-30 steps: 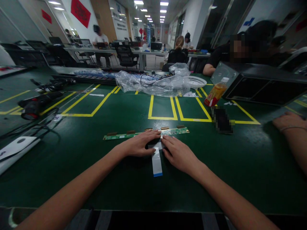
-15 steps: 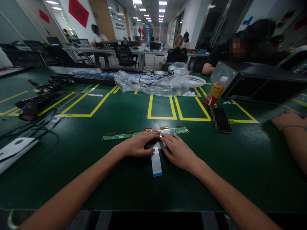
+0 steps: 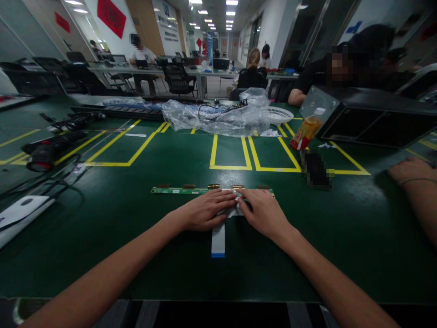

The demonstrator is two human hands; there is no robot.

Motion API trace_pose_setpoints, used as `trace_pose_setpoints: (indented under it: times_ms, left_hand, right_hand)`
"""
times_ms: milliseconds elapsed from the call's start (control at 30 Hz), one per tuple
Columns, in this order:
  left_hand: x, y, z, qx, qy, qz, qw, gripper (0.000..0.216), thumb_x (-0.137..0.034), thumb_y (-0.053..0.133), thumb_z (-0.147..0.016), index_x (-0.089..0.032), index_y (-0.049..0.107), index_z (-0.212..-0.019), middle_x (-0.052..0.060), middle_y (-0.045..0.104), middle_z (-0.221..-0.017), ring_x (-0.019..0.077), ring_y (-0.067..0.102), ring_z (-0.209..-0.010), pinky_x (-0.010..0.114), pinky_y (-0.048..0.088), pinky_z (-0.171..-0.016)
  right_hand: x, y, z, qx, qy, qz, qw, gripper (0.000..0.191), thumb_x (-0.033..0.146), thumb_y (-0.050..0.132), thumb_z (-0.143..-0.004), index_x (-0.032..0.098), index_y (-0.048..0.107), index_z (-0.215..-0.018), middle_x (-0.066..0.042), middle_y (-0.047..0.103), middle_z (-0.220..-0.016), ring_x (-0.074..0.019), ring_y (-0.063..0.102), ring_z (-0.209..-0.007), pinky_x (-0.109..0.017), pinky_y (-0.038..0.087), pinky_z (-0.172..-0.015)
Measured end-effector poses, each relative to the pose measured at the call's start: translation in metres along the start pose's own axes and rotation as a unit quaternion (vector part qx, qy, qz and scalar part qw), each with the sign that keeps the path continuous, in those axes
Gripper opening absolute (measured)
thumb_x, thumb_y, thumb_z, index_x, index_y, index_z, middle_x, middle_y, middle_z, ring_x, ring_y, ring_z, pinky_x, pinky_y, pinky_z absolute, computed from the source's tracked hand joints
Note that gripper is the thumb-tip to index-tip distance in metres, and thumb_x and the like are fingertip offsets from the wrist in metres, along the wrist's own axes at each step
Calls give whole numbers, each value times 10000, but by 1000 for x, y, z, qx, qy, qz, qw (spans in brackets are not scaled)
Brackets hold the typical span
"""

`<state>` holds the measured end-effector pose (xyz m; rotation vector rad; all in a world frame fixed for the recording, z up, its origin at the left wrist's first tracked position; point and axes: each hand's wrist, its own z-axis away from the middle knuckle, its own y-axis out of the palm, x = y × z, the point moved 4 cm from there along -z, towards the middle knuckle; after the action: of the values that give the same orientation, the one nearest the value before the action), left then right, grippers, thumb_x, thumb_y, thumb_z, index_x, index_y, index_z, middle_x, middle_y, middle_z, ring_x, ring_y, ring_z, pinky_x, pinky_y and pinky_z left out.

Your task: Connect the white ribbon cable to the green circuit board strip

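Note:
A long, narrow green circuit board [image 3: 184,192] lies across the table in front of me, with several brown-gold tabs along its far edge. A white flat ribbon cable [image 3: 218,239] with a blue end strip hangs toward me from the board's middle. My left hand [image 3: 208,209] is closed over the cable from the left, fingers together and thumb near its edge. From the right, my right hand [image 3: 261,209] grips the cable's white upper part between thumb and index finger, close to the board. Both hands' fingertips meet there and hide the joint between cable and board.
Beyond the board are yellow tape outlines, a phone [image 3: 317,169], a drink bottle [image 3: 306,132] and clear plastic wrap [image 3: 218,119]. A black case [image 3: 372,116] stands at right, near another person's forearm [image 3: 414,175]. Black cables and a white device [image 3: 23,212] lie left.
The circuit board has turned straighter and shifted slightly right. The cable's blue end has swung a little left and nearer me. My right hand has moved slightly right; my left fingers lie flatter.

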<state>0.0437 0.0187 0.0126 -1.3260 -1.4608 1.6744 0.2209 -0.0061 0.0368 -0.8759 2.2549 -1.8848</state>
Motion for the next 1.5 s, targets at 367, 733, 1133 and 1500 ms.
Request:
trace_pose_setpoints:
  times_ms: [367,733,1133,1500]
  left_hand:
    - [118,-21,58,1,-380,-91,920,683,-463,192,-1040,-88,221,-1610,143,185,-1670,275,165,-1547,486,191,-1232]
    - [119,-14,56,-54,-402,-126,905,723,-482,242,-1026,3,299,-1560,260,300,-1605,354,264,-1508,504,237,-1207]
    - [183,-42,141,-44,-511,-130,848,736,-446,177,-1022,51,276,-1556,226,281,-1624,339,271,-1508,443,229,-1226]
    - [175,-43,135,-31,-529,-125,839,758,-581,217,-1001,-141,228,-1619,213,220,-1650,417,204,-1515,636,279,-1142]
  right_hand:
    - [1,-10,0,-8,11,-54,998,279,257,488,-992,190,668,-1194,-85,763,-1037,-240,697,-920,-425,514,-834]
    - [-2,-7,-1,5,14,-59,998,278,273,491,-994,200,684,-1180,-78,763,-1017,-242,695,-909,-427,519,-830]
    - [-3,-7,-1,12,8,-46,999,276,279,489,-999,191,680,-1177,-88,756,-1043,-250,692,-935,-426,527,-829]
    - [-5,-3,-2,24,11,-74,997,294,284,487,-997,200,697,-1185,-94,762,-1054,-244,703,-934,-427,547,-829]
